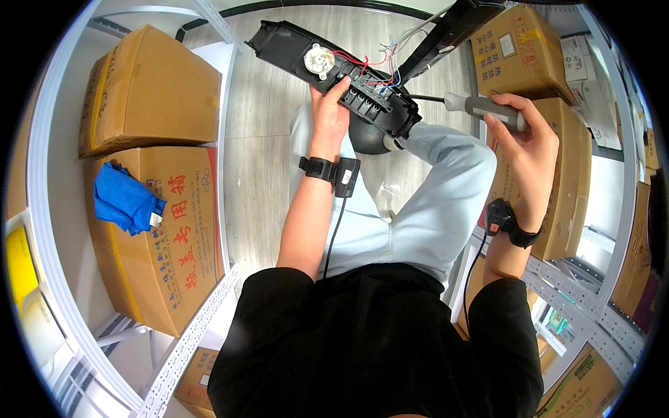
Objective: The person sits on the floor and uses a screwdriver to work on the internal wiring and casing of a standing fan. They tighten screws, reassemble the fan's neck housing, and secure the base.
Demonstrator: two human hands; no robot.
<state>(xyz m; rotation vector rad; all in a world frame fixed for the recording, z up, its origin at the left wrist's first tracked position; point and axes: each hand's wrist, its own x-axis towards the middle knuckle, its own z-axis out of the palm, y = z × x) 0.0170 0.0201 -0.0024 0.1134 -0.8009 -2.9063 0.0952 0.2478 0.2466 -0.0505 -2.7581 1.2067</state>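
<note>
Black panel (pixel 336 72), a long shallow housing, is held out in front of the knees above the floor, aslant from upper left to lower right, with its wired inner side facing the head camera. The left hand (pixel 329 118) grips its near edge, thumb laid on the face; the other fingers go out of sight beneath, so how they press there I cannot tell. In the right hand, (pixel 526 139) thumb and fingers are closed around the grey handle of a screwdriver (pixel 475 106), whose dark shaft points left into the panel's right part. Whether the tip sits in a screw or merely near one is too small to tell. Thin wires (pixel 380 64) run from a white round part (pixel 319 61) and the middle of the panel, some of them up toward a dark upright piece (pixel 446 43) just beyond. To work well here, the shaft should probably stand in line with whatever fastener it meets, since a shallow angle could let the tip slip. The panel seems to have little support besides the left hand, so a firm grip close to the tool would help against twisting, with the thumb well out of the blade's path. The wires lie close to the tip and might snag, so they are best eased aside, without tugging, before any turning force.
</note>
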